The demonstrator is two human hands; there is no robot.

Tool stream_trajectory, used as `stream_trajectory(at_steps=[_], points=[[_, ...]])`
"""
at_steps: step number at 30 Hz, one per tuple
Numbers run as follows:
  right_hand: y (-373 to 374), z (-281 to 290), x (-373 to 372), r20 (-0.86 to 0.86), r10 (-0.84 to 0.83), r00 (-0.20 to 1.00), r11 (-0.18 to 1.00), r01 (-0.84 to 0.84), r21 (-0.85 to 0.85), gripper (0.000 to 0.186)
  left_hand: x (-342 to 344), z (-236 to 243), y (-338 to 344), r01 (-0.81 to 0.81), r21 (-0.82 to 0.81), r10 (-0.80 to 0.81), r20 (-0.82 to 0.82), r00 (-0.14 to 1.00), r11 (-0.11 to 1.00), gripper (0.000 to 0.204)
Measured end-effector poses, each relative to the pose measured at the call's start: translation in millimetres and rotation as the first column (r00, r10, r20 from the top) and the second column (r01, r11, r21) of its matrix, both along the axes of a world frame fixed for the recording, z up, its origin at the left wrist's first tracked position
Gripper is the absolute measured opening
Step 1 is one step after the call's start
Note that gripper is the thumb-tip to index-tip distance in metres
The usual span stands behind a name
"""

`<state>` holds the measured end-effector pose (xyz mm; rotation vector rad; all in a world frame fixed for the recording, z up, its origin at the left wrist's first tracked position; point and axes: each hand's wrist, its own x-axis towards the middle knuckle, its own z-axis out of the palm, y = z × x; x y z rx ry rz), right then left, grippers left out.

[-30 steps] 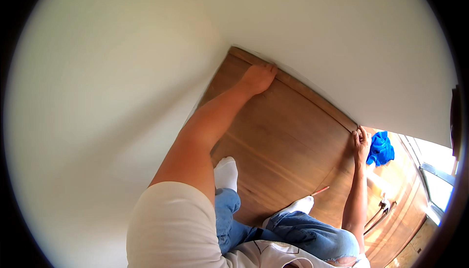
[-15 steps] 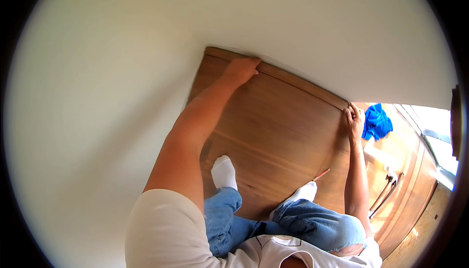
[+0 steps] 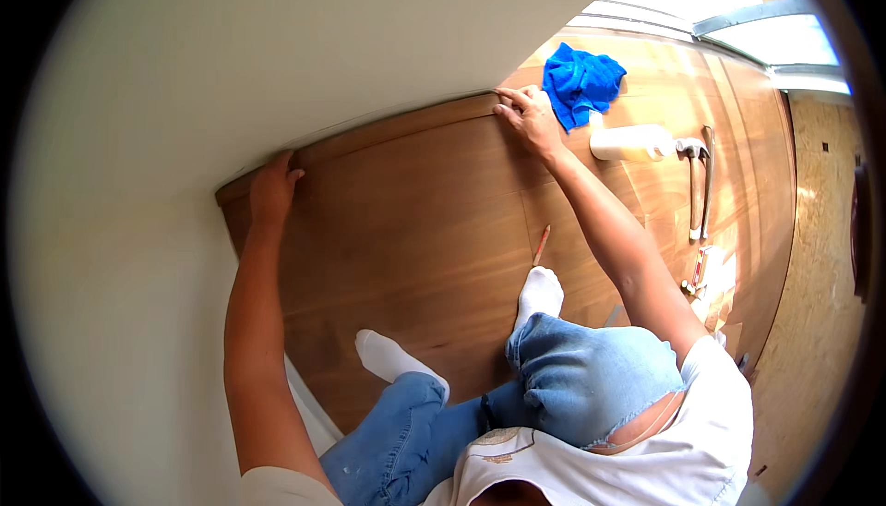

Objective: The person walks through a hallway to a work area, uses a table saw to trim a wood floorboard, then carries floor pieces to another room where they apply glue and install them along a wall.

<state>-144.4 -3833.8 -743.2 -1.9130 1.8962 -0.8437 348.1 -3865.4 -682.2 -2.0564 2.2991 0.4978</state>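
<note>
A brown wooden baseboard (image 3: 397, 125) runs along the foot of the pale wall, on a floor of similar brown boards. Near its left end, my left hand (image 3: 273, 190) grips the top edge, thumb on the front face and fingers partly hidden. At the other end, by the wall's corner, my right hand (image 3: 530, 118) holds the baseboard between thumb and fingers. A crumpled blue cloth (image 3: 581, 83) lies just beyond my right hand. On the floor in front of my right foot is a red pencil (image 3: 542, 245).
Right of my right arm lie a whitish bottle (image 3: 632, 143) on its side, a hammer (image 3: 694, 187) and a second long-handled tool (image 3: 709, 183) beside it. Small items lie nearer me. A bright window (image 3: 766, 30) is at far right, a plywood panel (image 3: 821, 229) below it.
My view has swung to the right, bringing the bottle, tools and window further in. Both hands remain on the baseboard near its two ends.
</note>
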Motion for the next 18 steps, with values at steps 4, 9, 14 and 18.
stream_trajectory(at_steps=[4, 9, 14, 18], points=[[5.8, -0.4, 9.3, 0.000, -0.061, 0.998, 0.998, 0.061, -0.008, 0.034, 11.7, -20.3, 0.1, -0.008, -0.008, 0.007, -0.043, 0.999, 1.000, 0.046], [7.9, 5.7, 12.5, 0.055, -0.093, 0.994, 0.996, 0.092, 0.015, 0.033, 16.6, -18.7, 1.7, 0.017, -0.027, -0.019, -0.042, 0.999, 0.999, 0.046], [6.6, 9.1, 21.8, 0.095, -0.193, 0.977, 0.979, 0.185, 0.086, 0.025, 17.8, -17.4, 2.6, 0.061, -0.094, -0.067, -0.059, 0.996, 0.994, 0.045], [2.0, 8.8, 23.3, 0.189, -0.264, 0.946, 0.950, 0.220, 0.222, 0.028, 14.2, -13.5, 1.0, 0.076, -0.059, -0.077, -0.017, 0.997, 0.995, 0.044]])
